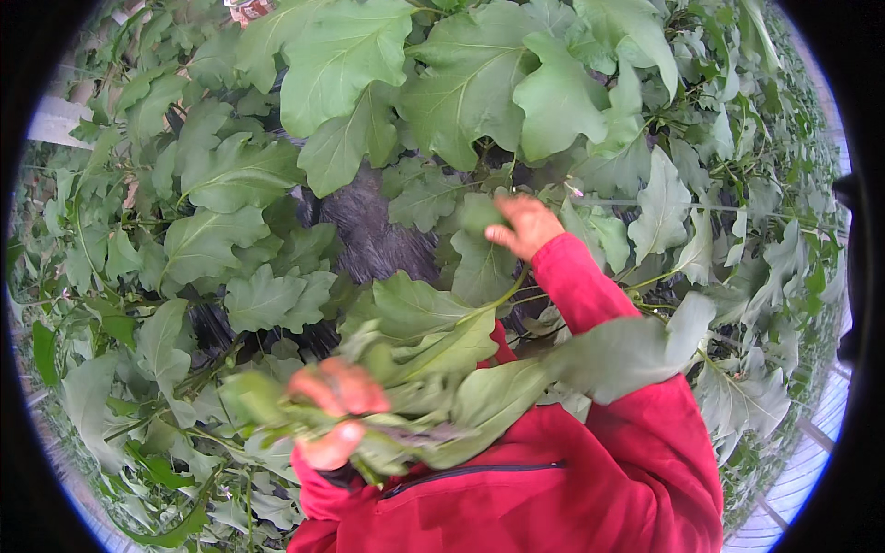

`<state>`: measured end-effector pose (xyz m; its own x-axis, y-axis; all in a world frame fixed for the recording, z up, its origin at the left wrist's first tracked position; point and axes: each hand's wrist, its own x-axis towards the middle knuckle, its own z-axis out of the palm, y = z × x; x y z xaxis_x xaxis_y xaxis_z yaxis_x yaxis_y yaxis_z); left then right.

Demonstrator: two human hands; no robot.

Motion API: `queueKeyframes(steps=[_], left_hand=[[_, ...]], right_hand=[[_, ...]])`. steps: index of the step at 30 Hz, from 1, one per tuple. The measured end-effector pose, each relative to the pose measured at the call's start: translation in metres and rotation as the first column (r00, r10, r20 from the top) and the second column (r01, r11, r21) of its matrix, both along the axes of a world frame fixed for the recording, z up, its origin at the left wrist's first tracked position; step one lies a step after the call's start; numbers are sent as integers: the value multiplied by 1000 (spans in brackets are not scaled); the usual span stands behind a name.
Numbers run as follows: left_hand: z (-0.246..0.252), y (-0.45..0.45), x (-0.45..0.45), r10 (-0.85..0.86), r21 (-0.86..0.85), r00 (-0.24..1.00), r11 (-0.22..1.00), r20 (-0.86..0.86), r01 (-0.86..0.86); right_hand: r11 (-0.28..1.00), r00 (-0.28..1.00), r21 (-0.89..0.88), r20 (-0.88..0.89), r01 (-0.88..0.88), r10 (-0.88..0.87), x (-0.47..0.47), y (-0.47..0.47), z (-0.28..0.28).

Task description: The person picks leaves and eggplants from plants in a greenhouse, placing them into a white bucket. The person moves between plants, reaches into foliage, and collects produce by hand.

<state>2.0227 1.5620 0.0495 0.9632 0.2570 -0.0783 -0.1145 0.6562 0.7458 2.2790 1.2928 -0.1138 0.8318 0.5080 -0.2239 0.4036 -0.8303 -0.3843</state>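
My left hand (335, 411), blurred by motion, is closed around a bunch of picked green leaves (422, 387) with their stems, held low in front of my red jacket. Higher up and to the right, my right hand (529, 225) reaches among the plants, palm down, with its thumb and fingers apart. A lobed leaf (484, 266) hangs just below its fingers. Whether the fingertips touch a small leaf beside them I cannot tell. A large leaf (608, 356) lies across my right sleeve.
Lobed leafy plants, which look like eggplant, surround me. Dark plastic mulch film (377, 218) shows between them. A thin line (733, 207) runs across the right side. Small pale purple flowers (574, 190) stand among the leaves. A printed package (247, 10) lies at the top left.
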Motion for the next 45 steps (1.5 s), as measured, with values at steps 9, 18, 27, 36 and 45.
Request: queueKeyframes(steps=[9,18,27,36,45], left_hand=[[35,150,-31,324,19,867,934,378,-357],[13,231,-7,517,765,849,590,-110,-260],[-27,242,38,416,664,872,732,-257,-153],[-50,266,87,474,650,843,729,-255,-213],[-61,304,218,429,671,849,731,-309,-125]], right_hand=[[949,974,-260,-181,-181,136,-32,-21,-12],[752,751,60,50,656,-659,28,-44,-55],[538,735,-537,265,650,-624,90,-34,-91],[699,849,-483,340,527,-405,65,-45,-124],[909,943,-360,319,211,-92,68,-35,-114]])
